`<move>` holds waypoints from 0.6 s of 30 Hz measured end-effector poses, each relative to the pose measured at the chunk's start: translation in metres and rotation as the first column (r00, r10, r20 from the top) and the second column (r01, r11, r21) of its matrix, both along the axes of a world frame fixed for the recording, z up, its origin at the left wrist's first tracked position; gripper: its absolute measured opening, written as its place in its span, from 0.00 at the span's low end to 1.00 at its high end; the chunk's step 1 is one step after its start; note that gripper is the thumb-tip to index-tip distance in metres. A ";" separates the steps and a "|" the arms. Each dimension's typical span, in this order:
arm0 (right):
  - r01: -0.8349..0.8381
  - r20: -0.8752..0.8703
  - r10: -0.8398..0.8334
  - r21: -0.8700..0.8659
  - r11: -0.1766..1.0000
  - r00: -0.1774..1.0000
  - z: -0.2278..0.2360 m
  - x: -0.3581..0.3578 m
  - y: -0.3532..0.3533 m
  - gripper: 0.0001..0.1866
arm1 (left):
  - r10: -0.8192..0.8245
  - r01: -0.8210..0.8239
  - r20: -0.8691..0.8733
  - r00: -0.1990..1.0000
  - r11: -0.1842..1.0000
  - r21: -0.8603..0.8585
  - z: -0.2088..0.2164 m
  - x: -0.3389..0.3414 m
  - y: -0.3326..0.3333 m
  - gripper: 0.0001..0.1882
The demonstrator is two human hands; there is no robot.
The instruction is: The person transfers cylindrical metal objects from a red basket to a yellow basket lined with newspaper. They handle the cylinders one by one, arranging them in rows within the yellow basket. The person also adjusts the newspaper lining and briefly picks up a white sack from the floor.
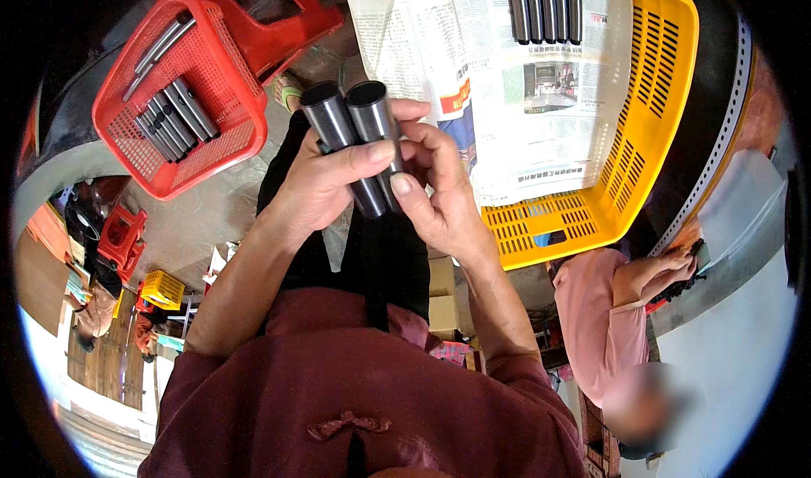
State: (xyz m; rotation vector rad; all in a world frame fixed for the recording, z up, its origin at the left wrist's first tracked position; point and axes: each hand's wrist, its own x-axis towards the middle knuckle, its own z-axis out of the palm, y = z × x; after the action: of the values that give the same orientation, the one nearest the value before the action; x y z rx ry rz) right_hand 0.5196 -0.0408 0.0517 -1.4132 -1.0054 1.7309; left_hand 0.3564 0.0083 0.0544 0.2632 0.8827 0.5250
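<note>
A workshop: black tubes (545, 9) lie in the yellow basket (667, 98) and in a red basket (232, 68) left of it.

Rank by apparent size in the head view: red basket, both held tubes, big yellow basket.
1. Big yellow basket
2. Red basket
3. Left held tube and right held tube: look alike, so unranked

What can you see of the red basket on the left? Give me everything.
The red basket looks plastic, with a thick smooth rim, rounded corners and walls pierced by many small holes. It is open-topped, left of the person's hands and beside a red stool; whether they touch is unclear. Several dark glossy tubes lie in it, most clustered, a few apart toward the far end. Neither the left hand nor the right hand touches it.
</note>
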 end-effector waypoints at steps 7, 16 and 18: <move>0.076 0.479 -0.137 0.144 0.987 0.867 0.009 0.041 -0.021 0.21 | 0.017 -0.017 0.024 1.000 1.000 0.011 0.006 0.020 -0.011 0.31; -0.300 0.960 -0.110 0.187 0.936 0.258 -0.186 0.120 0.079 0.18 | 0.003 -0.016 -0.154 0.988 0.997 -0.081 -0.002 0.003 -0.029 0.21; -0.301 0.971 -0.066 0.135 0.944 0.228 -0.198 0.120 0.098 0.20 | 0.044 -0.064 -0.160 0.986 0.990 -0.124 -0.005 0.001 -0.038 0.21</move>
State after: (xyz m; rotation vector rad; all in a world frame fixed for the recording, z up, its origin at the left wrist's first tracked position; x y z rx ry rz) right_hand 0.6400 0.0575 -0.1468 -2.2729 -1.9647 0.4410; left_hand 0.3570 -0.0297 0.0494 0.1647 1.0747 0.5000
